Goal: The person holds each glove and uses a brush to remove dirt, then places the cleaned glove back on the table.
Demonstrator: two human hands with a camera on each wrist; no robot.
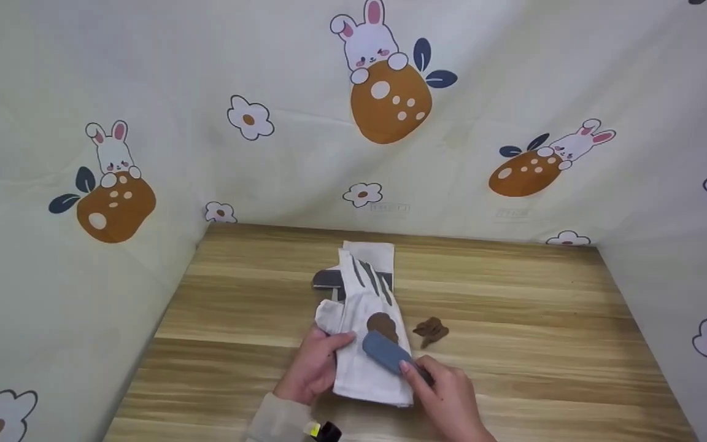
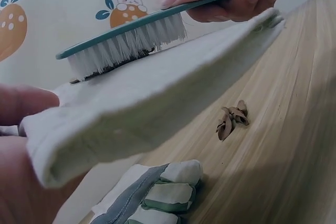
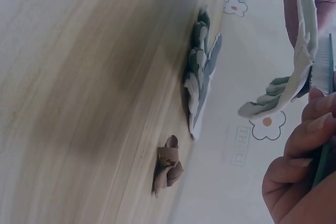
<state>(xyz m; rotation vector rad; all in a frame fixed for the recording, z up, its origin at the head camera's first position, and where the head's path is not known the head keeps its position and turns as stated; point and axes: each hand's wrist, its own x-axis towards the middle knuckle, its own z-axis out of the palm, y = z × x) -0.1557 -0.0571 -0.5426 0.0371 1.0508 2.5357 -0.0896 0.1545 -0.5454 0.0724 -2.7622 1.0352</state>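
Note:
My left hand (image 1: 315,363) grips the left edge of a white work glove (image 1: 366,376) with dark stripes on its fingers, thumb on top. On the glove lies a brown patch (image 1: 381,321). A blue-green brush (image 1: 385,352) is held by its handle in my right hand (image 1: 450,391), and its head overlaps that patch. From the left wrist view, the white bristles (image 2: 126,45) press onto the dark stuff on the cloth. A second glove (image 1: 372,252) lies behind, partly hidden under the raised one.
Brown crumpled pieces (image 1: 431,331) lie on the wood-grain table (image 1: 525,319), just right of the raised glove. Printed cloth walls (image 1: 292,178) with rabbits and flowers enclose the back and both sides.

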